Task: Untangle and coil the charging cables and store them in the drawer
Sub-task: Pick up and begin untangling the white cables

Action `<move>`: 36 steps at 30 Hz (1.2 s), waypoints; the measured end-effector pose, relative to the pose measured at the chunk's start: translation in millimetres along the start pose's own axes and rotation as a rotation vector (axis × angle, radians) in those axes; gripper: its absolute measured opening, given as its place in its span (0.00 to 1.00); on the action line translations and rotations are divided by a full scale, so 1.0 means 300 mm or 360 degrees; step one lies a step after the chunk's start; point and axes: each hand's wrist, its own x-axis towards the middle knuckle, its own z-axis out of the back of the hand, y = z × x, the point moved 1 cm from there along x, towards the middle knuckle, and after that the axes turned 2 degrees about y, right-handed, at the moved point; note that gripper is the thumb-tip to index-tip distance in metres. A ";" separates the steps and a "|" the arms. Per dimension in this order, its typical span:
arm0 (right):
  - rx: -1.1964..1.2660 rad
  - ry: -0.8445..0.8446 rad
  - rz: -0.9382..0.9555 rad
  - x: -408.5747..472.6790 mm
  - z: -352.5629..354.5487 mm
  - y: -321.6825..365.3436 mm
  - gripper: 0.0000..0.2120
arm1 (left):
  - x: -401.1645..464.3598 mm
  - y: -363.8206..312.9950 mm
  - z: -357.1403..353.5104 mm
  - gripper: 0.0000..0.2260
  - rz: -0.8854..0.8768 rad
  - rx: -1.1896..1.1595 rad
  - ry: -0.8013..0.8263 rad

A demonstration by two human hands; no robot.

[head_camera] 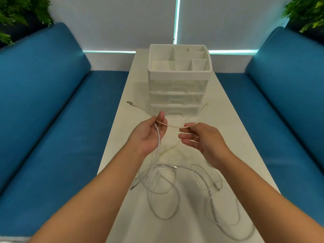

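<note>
Both my hands are raised over a white table. A thin beige cable stretches between them. My left hand pinches it together with a white cable that hangs down to the table. My right hand pinches the beige cable between thumb and forefinger. One beige end sticks out to the left with a plug, the other rises to the right. Several tangled white cable loops lie on the table below my forearms. A white drawer unit with shut clear drawers stands farther back.
The drawer unit carries an open compartment tray on top. Blue sofa cushions flank the table on both sides. Green plants stand in the far corners. A white wall with a lit strip closes the back.
</note>
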 end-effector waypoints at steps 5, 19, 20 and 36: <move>-0.0756 0.0215 -0.0101 -0.003 0.077 -0.039 0.10 | 0.016 -0.025 0.017 0.11 -0.0001 0.0386 -0.0004; -0.2556 0.0630 0.0431 0.057 0.007 -0.369 0.12 | -0.012 -0.087 0.090 0.13 -0.0564 0.0648 -0.0240; -0.2542 0.0681 0.0446 0.050 0.012 -0.348 0.11 | -0.009 -0.100 0.090 0.13 -0.0639 0.0612 -0.0279; -0.0375 0.0494 -0.0056 -0.024 0.027 0.178 0.06 | -0.037 0.045 0.088 0.13 -0.0263 0.1432 0.0201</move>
